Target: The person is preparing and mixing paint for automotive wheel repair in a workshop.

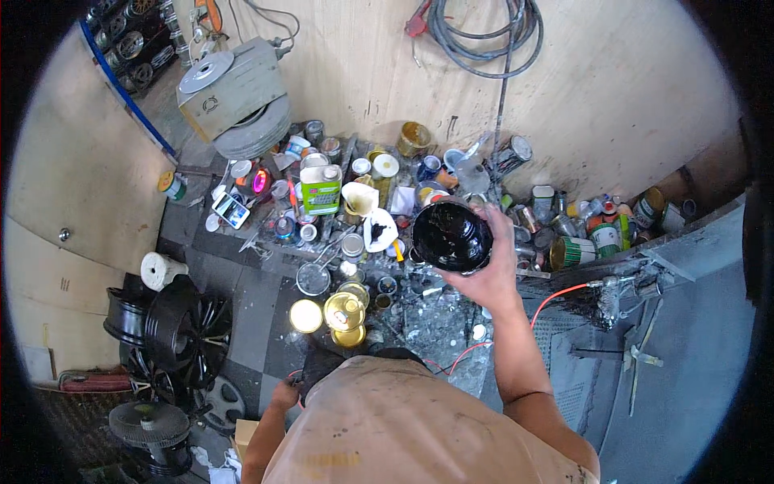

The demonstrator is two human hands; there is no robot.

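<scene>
The right hand (493, 278) of the person is raised in front of the body, and its fingers are clamped on the side of a round black container (453, 236). This container is held above the crowded work area; its opening faces the camera, and its inside looks dark and glossy. The left hand (284, 394) is low at the person's left side, near the dark trousers. Its fingers are mostly hidden, so I cannot tell whether they are apart, together or holding something.

Just left of the black container there is a white open vessel (379, 231) with a black patch inside. Farther left stands a green and white plastic jug (321, 198), between many small cans and cups. Nearer to the body are a round gold metal lid or can top (306, 315) and, just beside it, a group of shiny gold round cans (345, 310). To the right of them is a grey surface (435, 319) with many paint stains.

On the right side, a green and white metal can (572, 252) lies among other cans. An orange hose (551, 298) curves near the right forearm. At the left, black wheel rims (173, 323) are piled together, with a white roll (163, 271) near them.
</scene>
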